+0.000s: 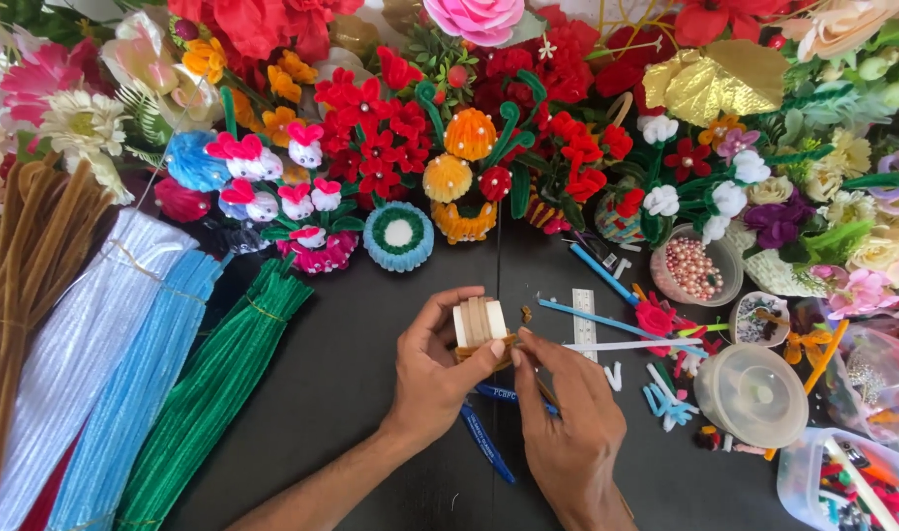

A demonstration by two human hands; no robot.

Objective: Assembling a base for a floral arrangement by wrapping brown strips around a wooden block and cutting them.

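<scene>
Hands are brought together over the middle of the dark table, the left hand clamped on a small white block while the right hand pinches a tan pipe cleaner lying crosswise beneath it.

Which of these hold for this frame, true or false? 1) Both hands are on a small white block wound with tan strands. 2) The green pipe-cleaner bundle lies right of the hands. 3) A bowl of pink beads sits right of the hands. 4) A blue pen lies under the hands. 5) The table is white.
1) True: left hand and right hand pinch the block.
2) False: the green bundle lies to their left.
3) True: the bead bowl is upper right.
4) True: the pen shows between the wrists.
5) False: the table is black.
</scene>
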